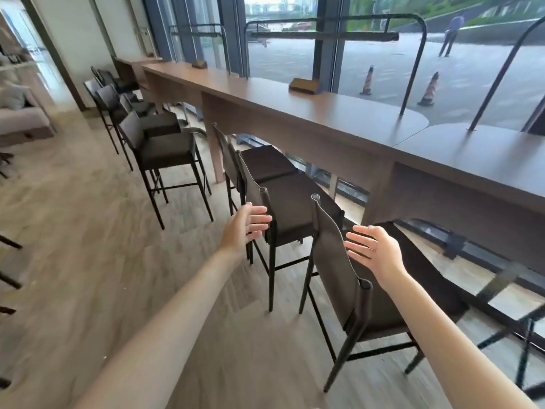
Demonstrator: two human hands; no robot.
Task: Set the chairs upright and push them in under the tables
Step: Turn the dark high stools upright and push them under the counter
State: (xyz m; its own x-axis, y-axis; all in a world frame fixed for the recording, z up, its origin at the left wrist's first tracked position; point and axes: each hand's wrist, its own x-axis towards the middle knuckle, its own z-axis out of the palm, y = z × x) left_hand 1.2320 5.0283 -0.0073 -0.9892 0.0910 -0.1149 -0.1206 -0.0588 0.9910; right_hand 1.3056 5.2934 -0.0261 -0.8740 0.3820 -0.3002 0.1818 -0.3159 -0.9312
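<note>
Dark high chairs stand upright in a row along a long brown counter table [348, 113] by the window. The nearest chair [336, 255] stands at the table with its back towards me. A second chair [295, 208] stands just beyond it, its seat partly under the table edge. My left hand [247, 225] hovers with straight fingers beside the near post of the second chair's back. My right hand [374, 249] is held flat, fingers spread, just right of the nearest chair's back and over its seat. Neither hand holds anything.
A third chair [265, 163] sits under the table, and several more chairs [159, 149] stand further left, a little out from it. Small boxes [305, 85] and curved lamp arms [413, 63] stand on the table. Wood floor lies to the left, a sofa [20, 116] far left.
</note>
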